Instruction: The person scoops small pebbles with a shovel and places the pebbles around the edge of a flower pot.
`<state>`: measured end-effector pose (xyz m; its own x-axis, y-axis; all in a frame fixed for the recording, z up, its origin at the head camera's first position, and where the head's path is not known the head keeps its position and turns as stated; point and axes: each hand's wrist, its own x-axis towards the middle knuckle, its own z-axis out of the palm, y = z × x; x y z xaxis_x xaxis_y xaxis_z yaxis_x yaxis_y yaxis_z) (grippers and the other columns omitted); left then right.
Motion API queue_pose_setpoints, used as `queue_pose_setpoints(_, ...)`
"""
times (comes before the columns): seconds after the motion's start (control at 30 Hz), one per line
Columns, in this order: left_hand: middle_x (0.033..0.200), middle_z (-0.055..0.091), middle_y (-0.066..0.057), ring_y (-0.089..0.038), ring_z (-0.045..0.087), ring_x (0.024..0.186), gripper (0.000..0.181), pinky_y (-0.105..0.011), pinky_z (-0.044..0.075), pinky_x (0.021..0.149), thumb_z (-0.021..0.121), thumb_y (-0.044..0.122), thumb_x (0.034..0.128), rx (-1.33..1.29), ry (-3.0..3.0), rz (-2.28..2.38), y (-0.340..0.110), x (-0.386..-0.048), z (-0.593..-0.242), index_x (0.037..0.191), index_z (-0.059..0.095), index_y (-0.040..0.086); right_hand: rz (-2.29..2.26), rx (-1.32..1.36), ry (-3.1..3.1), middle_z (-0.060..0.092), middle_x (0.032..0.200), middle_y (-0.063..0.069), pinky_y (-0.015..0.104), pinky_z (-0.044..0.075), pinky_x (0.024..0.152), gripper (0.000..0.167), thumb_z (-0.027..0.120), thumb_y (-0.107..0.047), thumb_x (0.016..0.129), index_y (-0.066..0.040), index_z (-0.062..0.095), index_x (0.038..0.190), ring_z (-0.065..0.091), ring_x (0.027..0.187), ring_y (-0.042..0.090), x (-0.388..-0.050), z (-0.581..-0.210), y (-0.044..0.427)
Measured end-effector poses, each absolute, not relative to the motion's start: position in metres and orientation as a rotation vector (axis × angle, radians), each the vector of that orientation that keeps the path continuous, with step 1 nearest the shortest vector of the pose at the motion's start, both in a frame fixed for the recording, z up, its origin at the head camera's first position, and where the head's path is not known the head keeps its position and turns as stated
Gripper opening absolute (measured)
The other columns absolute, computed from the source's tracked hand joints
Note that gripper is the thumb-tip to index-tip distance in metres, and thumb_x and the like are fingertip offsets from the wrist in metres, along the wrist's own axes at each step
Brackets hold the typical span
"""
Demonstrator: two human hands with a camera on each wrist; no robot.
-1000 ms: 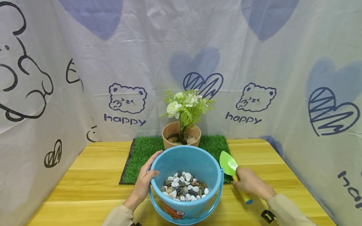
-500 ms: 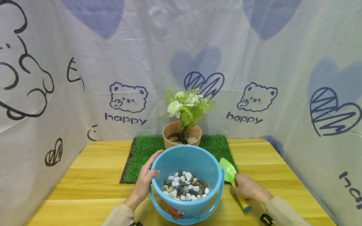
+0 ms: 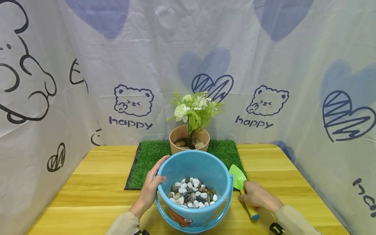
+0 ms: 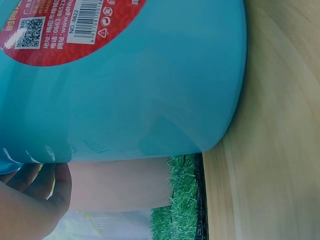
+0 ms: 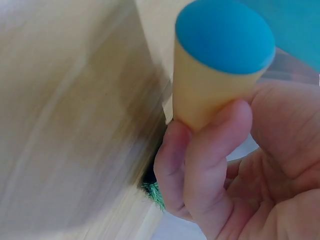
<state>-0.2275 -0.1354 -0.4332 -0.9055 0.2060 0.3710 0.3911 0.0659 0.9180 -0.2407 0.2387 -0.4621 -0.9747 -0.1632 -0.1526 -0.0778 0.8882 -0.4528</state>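
A blue bucket stands at the front middle of the table, its handle hanging down on the near side. White, grey and brown pebbles cover its bottom. My left hand grips the bucket's left rim, thumb over the edge and fingers along the outside wall. To the right of the bucket, my right hand holds a small garden trowel by its yellow handle, which ends in a blue cap. The trowel's green blade points away and lies low over the edge of the turf mat.
Behind the bucket, a peach flowerpot with white flowers, green leaves and some stones stands on a green turf mat. The wooden table is bordered by printed cloth at the back and both sides.
My right hand has brought the trowel slightly lower and nearer to me, down beside the bucket, and then held almost still. My left hand and the bucket have stayed in place.
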Motion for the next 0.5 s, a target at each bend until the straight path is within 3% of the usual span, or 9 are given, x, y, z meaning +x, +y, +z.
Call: queue_pose_setpoints(0.5, 0.147, 0.045, -0.016, -0.044, 0.053, 0.124, 0.066, -0.052, 0.052, 0.089, 0.039, 0.010, 0.0869, -0.583, -2.193, -1.974, -0.1346, -0.2273, -0.4325, 0.150, 0.038, 0.028, -0.735, -0.223, 2.899, 0.055, 0.063, 0.006, 0.029, 0.044, 0.036, 0.025, 0.074, -0.018, 0.080, -0.009, 0.051, 0.077, 0.050, 0.035, 0.014, -0.2391, -0.4653, 0.2366)
